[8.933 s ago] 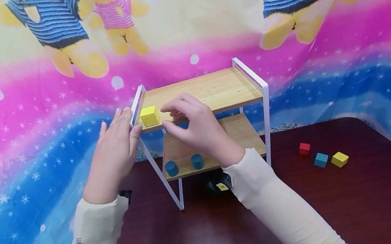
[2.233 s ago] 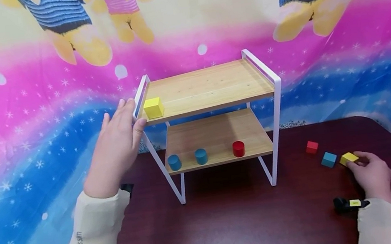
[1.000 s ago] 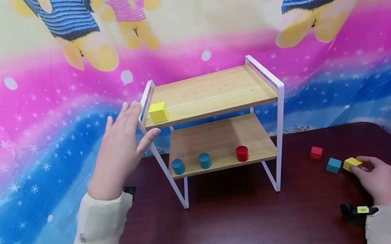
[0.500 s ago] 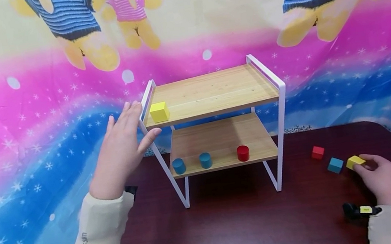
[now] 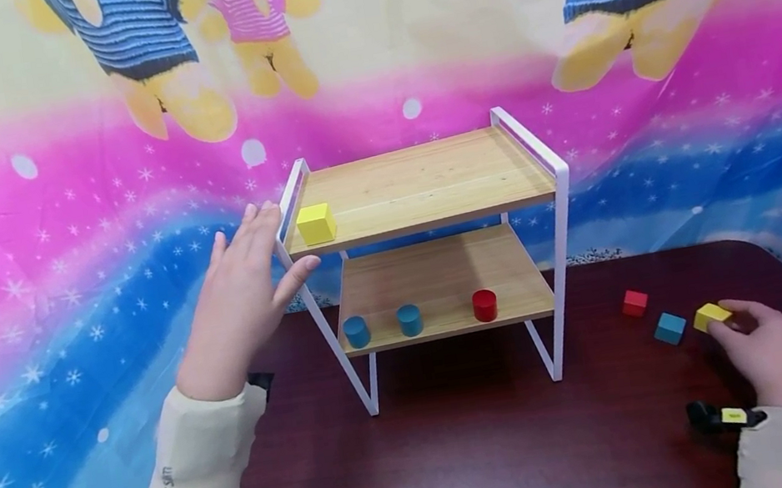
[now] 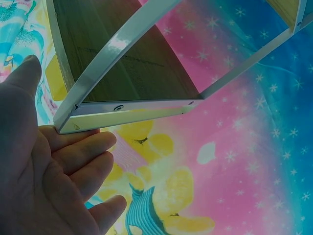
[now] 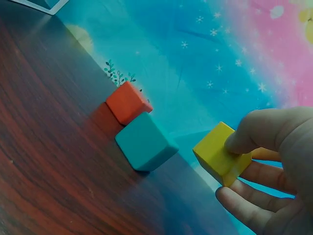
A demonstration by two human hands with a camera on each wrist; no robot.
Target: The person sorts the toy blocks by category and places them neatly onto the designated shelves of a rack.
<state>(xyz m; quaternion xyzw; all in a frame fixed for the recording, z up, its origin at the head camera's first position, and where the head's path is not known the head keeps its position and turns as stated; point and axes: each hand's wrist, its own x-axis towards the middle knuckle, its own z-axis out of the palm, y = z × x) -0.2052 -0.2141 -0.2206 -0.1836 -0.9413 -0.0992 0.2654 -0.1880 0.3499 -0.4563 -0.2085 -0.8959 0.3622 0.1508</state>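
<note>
At the right of the head view, my right hand (image 5: 766,348) pinches a small yellow cube (image 5: 710,316) between thumb and fingers. In the right wrist view the thumb lies on the cube's upper face; whether it touches the table cannot be told. Beside it are a teal cube (image 5: 670,329) and a red cube (image 5: 634,303). My left hand (image 5: 237,305) touches the left front corner of a two-tier shelf (image 5: 427,179), fingers straight and thumb spread. On the top board, near that corner, sits another yellow cube (image 5: 316,225).
Two teal cylinders (image 5: 356,332) and a red cylinder (image 5: 485,306) stand along the lower board's front edge. White metal legs (image 5: 555,278) carry the shelf on a dark red wooden table (image 5: 463,469). A printed cloth (image 5: 376,44) hangs behind.
From the top-shelf yellow cube, my right hand has moved to the yellow cube on the right, shifting it slightly rightward. The red cylinder now shows. My left thumb has spread away from the shelf.
</note>
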